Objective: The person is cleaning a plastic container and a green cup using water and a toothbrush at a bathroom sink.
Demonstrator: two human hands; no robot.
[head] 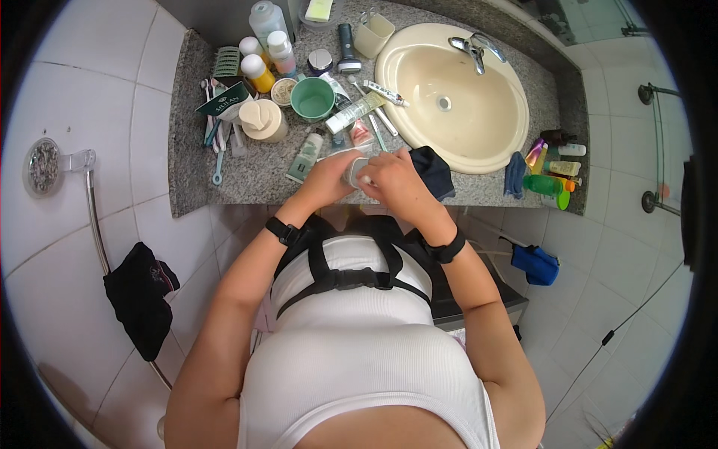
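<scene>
Over the front edge of the granite counter (pixel 241 192), both my hands meet at a small clear container (pixel 354 173). My left hand (pixel 330 175) is closed around its left side. The fingers of my right hand (pixel 390 177) are bent at its right side, with a small white tip (pixel 366 179) showing between them; what it belongs to is hidden. A green-grey tube (pixel 306 157) lies left of my left hand. Right of my right hand is a dark cloth (pixel 432 171). Behind the hands lie a pinkish packet (pixel 360 133) and a thin green-and-white stick (pixel 377 133).
A cream sink (pixel 460 147) with a chrome faucet (pixel 475 50) is at the back right. A green mug (pixel 312 99), a pump bottle (pixel 262 120), toothpaste tubes (pixel 387 93) and several bottles crowd the left. More tubes and a green bottle (pixel 542 184) lie at the right end.
</scene>
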